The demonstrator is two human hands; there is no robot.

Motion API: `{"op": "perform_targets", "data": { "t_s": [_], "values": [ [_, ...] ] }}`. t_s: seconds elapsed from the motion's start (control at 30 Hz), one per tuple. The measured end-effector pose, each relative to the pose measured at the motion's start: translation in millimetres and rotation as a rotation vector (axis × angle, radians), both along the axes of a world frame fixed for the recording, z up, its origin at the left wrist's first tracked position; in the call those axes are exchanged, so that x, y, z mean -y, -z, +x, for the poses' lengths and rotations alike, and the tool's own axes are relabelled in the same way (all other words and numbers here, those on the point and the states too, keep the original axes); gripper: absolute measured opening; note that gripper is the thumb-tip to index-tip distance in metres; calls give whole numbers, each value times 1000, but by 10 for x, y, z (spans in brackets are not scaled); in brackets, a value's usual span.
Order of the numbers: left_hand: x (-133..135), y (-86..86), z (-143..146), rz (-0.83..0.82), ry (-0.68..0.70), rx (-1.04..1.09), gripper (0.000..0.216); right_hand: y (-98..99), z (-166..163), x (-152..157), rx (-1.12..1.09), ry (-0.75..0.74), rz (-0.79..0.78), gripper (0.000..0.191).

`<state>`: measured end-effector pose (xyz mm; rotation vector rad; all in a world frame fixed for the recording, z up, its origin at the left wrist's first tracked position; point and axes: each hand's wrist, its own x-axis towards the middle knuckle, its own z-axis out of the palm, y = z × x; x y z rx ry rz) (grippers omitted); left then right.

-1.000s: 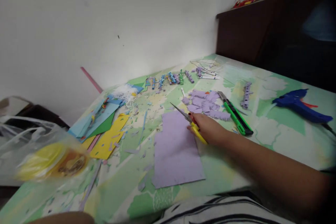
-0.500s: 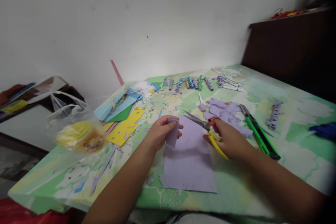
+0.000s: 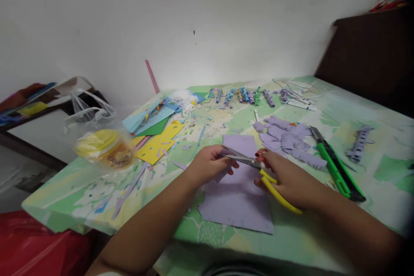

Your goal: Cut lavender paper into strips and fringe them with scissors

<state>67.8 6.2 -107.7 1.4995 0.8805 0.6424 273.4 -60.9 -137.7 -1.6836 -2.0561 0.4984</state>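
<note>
My right hand (image 3: 291, 179) grips yellow-handled scissors (image 3: 258, 168), their blades pointing left toward my left hand. My left hand (image 3: 208, 164) is closed on a small piece of purple paper (image 3: 223, 175) at the blade tips. Both hands rest over a large purple sheet (image 3: 239, 198) lying flat on the green patterned table (image 3: 323, 233).
A green utility knife (image 3: 336, 166) lies right of my right hand, beside a pile of fringed purple pieces (image 3: 287, 138). Yellow, blue and green sheets (image 3: 155, 131) lie at the left, with a plastic bag (image 3: 100, 144) at the table corner. Rolled paper bits (image 3: 246, 95) line the far edge.
The left hand came into view, took up a small purple piece and moved right to the scissor blades. The right hand shifted the scissors toward it. The view swung left.
</note>
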Motion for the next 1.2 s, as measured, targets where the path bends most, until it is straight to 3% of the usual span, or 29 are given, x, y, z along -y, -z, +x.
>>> {"op": "perform_targets", "data": {
  "t_s": [0.4,0.73,0.9,1.2],
  "values": [
    [34,-93,-86,94,89,-69,8,25,-45,46,80,-22,11,36],
    [-55,-52,-148,-128,184,10,10,85,15,8,225,9,6,40],
    [-73,-14,-163,-194,226,68,15,114,66,-19,274,39,82,43],
    [-92,104,-103,-262,108,230,40,73,113,-41,37,95,24,46]
  ]
}}
